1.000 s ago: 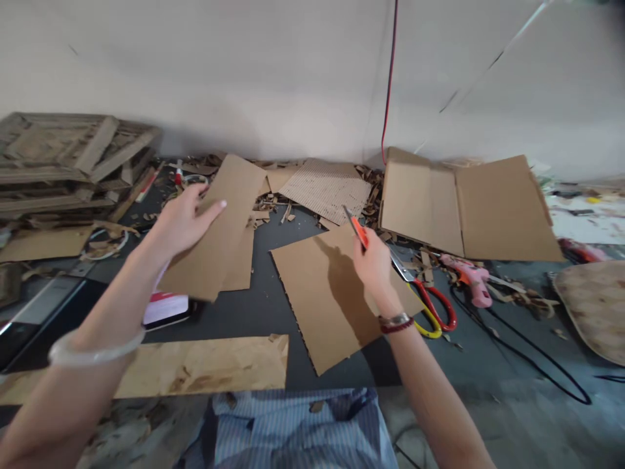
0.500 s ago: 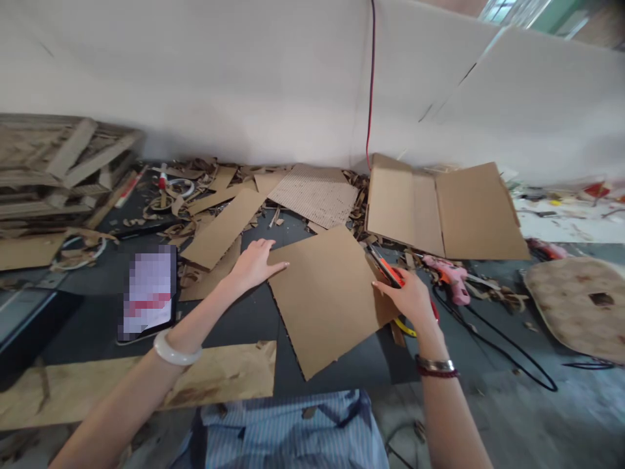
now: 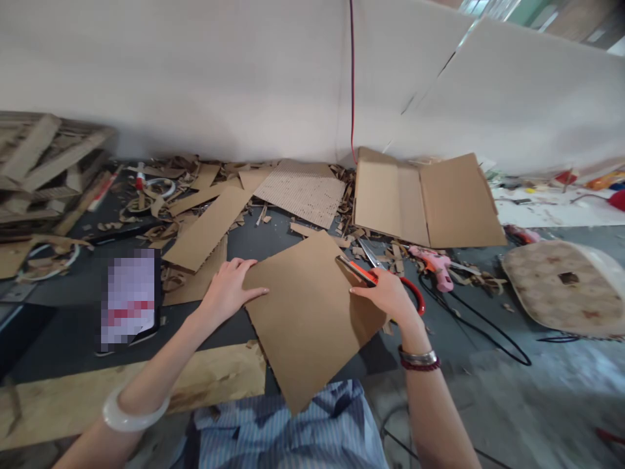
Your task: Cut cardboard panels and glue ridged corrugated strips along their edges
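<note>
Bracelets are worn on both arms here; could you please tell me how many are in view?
3: a white bangle on the left arm, plus a silver band and a dark-red band on the right arm.

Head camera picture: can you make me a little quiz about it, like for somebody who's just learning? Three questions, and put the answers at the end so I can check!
1. True or false: the glue gun is pink.
2. Where is the orange cutter?
a) on the phone
b) in the right hand
c) on the glue gun
3. Fill in the blank: the left hand has its thumb on a brown sheet of ____.

Key:
1. True.
2. b.
3. Cardboard.
</note>
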The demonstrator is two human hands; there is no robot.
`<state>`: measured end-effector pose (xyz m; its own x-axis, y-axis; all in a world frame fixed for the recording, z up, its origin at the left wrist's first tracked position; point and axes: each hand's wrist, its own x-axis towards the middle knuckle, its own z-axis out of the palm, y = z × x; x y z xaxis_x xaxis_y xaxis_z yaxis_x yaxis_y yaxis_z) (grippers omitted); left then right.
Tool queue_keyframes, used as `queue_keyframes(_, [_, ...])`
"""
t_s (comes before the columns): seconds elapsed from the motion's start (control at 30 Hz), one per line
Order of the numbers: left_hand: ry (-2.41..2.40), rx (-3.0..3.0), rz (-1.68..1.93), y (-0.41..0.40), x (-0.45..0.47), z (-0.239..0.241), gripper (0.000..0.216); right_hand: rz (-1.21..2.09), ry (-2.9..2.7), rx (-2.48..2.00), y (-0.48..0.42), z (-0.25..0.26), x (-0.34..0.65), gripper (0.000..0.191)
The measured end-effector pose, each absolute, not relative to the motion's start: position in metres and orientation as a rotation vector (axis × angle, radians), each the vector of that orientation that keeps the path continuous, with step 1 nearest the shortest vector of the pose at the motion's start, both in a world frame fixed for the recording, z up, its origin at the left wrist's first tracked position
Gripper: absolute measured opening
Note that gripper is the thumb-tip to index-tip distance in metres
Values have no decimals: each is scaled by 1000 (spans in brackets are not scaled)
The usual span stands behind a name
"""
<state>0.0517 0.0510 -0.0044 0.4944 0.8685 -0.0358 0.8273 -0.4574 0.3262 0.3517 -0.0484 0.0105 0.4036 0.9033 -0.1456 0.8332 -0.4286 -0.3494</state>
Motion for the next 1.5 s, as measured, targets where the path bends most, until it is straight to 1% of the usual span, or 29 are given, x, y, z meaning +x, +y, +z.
queue_keyframes(0.23, [1433,2569,189,33,61,4,56,479,-1563,-2459,-47,13,342,33])
queue_keyframes(0.37, [1215,2628,7,16,78,-1,75,442,-1534,-2492,-47,19,332,32])
queue_keyframes(0.43, [1198,2592,-75,10,84,-6,79,393,-1517,-2534,-47,24,326,31])
queue_keyframes(0.6, [1236,2588,-82,9,86,-10,79,183,-1520,-2686,-49,36,303,30])
queue_keyframes(0.77, [1246,2612,-80,9,85,-10,79,28,-1538,-2738,-56,43,285,19])
queue_keyframes(1.0, [1237,2608,-126,6,87,0,78,126,-1597,-2580,-70,54,272,7])
queue_keyframes(1.13, [1253,2646,-126,3,88,0,77,184,-1628,-2563,-75,56,251,8])
queue_keyframes(1.33, [1356,2702,-122,-6,91,-3,74,409,-1710,-2438,-85,46,224,11])
queue_keyframes(1.4, [1393,2717,-114,-10,93,-1,75,397,-1689,-2399,-87,45,227,14])
queue_keyframes(1.5, [1412,2717,-133,-17,93,4,74,226,-1631,-2273,-85,47,248,16])
